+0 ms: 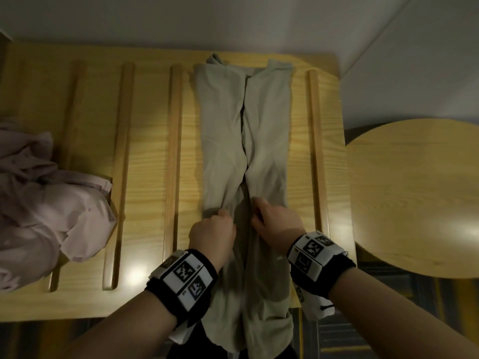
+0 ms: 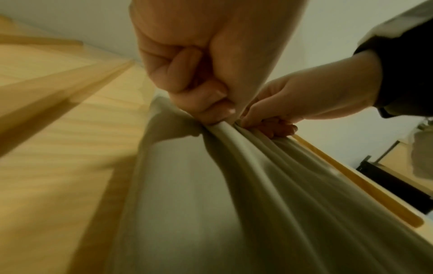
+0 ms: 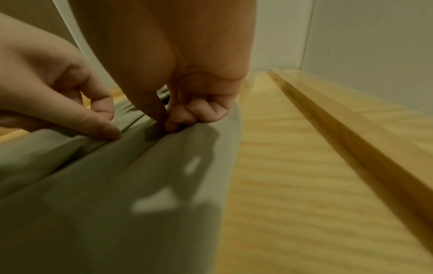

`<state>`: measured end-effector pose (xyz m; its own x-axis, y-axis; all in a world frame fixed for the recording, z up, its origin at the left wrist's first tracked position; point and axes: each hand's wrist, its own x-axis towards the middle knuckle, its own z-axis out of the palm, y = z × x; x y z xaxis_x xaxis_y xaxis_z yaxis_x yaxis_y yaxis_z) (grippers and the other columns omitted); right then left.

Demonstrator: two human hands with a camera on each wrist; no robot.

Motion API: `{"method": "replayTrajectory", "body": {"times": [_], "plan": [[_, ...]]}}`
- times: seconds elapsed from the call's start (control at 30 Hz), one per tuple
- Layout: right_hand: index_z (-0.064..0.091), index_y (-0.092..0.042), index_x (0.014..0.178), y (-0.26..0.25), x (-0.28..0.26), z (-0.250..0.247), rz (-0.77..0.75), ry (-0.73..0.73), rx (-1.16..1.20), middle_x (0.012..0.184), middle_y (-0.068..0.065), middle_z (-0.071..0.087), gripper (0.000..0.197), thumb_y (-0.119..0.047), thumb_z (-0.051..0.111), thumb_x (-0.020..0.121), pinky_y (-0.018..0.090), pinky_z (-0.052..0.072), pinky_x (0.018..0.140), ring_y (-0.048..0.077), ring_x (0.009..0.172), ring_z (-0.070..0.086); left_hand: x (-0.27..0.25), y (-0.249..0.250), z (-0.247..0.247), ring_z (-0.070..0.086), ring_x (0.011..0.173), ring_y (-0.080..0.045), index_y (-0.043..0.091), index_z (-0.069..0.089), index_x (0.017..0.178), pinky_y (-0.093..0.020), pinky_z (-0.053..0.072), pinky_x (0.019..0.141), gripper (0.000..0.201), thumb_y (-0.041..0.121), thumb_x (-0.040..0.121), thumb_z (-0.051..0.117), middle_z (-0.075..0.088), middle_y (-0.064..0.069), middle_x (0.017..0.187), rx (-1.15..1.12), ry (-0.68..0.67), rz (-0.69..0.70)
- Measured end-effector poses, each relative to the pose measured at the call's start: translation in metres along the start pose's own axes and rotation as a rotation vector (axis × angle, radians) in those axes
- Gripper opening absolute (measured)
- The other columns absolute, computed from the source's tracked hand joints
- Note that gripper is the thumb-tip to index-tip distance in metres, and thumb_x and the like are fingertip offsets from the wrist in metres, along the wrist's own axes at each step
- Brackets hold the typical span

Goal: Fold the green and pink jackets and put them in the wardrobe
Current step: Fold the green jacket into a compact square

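Note:
The green jacket (image 1: 233,141) lies lengthwise on the wooden surface (image 1: 145,156), its two sides folded in to a narrow strip, its near end hanging over the front edge. My left hand (image 1: 220,224) pinches the cloth at the strip's left flap, and in the left wrist view the left hand (image 2: 211,111) has curled fingers gripping a fold of the green jacket (image 2: 211,185). My right hand (image 1: 261,216) pinches the right flap beside it; the right wrist view shows the right hand (image 3: 178,120) nipping the green jacket (image 3: 140,185). The pink jacket (image 1: 49,203) lies crumpled at the left.
Raised wooden slats (image 1: 173,151) run front to back across the surface; one slat (image 1: 317,151) lies just right of the jacket. A round wooden table (image 1: 420,198) stands at the right. A white wall (image 1: 233,19) closes the far side.

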<state>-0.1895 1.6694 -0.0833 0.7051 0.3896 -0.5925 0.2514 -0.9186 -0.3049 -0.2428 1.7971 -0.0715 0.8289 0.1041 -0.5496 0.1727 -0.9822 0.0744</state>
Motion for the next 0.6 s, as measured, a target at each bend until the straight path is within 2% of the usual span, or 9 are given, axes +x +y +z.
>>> {"method": "replayTrajectory", "body": {"times": [0.07, 0.13, 0.27, 0.33, 0.43, 0.6], "plan": [[0.037, -0.020, 0.126, 0.001, -0.001, 0.001, -0.007, 0.006, 0.000, 0.078, 0.000, 0.054, 0.034, -0.033, 0.037, 0.095, 0.030, 0.036, 0.058, 0.021, 0.069, 0.052, 0.000, 0.002, 0.001, 0.066, 0.084, -0.018, 0.014, 0.053, 0.102, -0.027, 0.038, 0.060, 0.024, 0.030, 0.099, 0.037, 0.067, -0.001, 0.094, 0.038, 0.017, 0.000], [0.036, -0.020, 0.128, 0.002, -0.002, 0.001, -0.020, 0.001, 0.020, 0.088, 0.005, 0.062, 0.036, -0.033, 0.038, 0.094, 0.031, 0.039, 0.061, 0.024, 0.078, 0.059, 0.000, 0.002, 0.000, 0.065, 0.083, -0.017, 0.016, 0.054, 0.103, -0.026, 0.037, 0.060, 0.023, 0.031, 0.099, 0.037, 0.066, 0.000, 0.093, 0.025, 0.041, 0.042], [0.036, -0.020, 0.131, 0.004, -0.002, -0.001, -0.036, -0.004, 0.070, 0.100, 0.008, 0.065, 0.039, -0.034, 0.039, 0.094, 0.031, 0.041, 0.066, 0.028, 0.089, 0.062, -0.006, 0.009, -0.006, 0.065, 0.079, -0.019, 0.021, 0.050, 0.102, -0.028, 0.035, 0.058, 0.023, 0.037, 0.098, 0.035, 0.066, 0.001, 0.090, -0.039, 0.095, 0.251], [0.037, -0.020, 0.130, 0.005, -0.003, -0.003, -0.048, -0.002, 0.081, 0.101, 0.008, 0.065, 0.037, -0.033, 0.038, 0.095, 0.032, 0.044, 0.068, 0.028, 0.090, 0.062, -0.003, 0.011, -0.007, 0.064, 0.081, -0.021, 0.020, 0.049, 0.101, -0.028, 0.036, 0.059, 0.021, 0.035, 0.098, 0.036, 0.066, 0.000, 0.092, -0.064, 0.080, 0.294], [0.043, -0.021, 0.124, 0.007, -0.005, -0.006, -0.072, -0.013, 0.089, 0.103, 0.007, 0.065, 0.030, -0.031, 0.038, 0.096, 0.036, 0.050, 0.075, 0.026, 0.091, 0.061, 0.008, 0.007, -0.006, 0.063, 0.088, -0.024, 0.016, 0.051, 0.101, -0.029, 0.035, 0.063, 0.022, 0.033, 0.097, 0.038, 0.065, -0.004, 0.099, -0.098, 0.017, 0.282], [0.049, -0.019, 0.112, 0.008, -0.004, -0.011, -0.081, -0.030, 0.058, 0.105, 0.006, 0.064, 0.023, -0.032, 0.040, 0.096, 0.035, 0.047, 0.076, 0.025, 0.095, 0.060, 0.021, 0.002, -0.004, 0.061, 0.098, -0.026, 0.015, 0.052, 0.103, -0.031, 0.039, 0.071, 0.021, 0.032, 0.096, 0.042, 0.064, -0.005, 0.107, -0.096, -0.076, 0.379]]}}
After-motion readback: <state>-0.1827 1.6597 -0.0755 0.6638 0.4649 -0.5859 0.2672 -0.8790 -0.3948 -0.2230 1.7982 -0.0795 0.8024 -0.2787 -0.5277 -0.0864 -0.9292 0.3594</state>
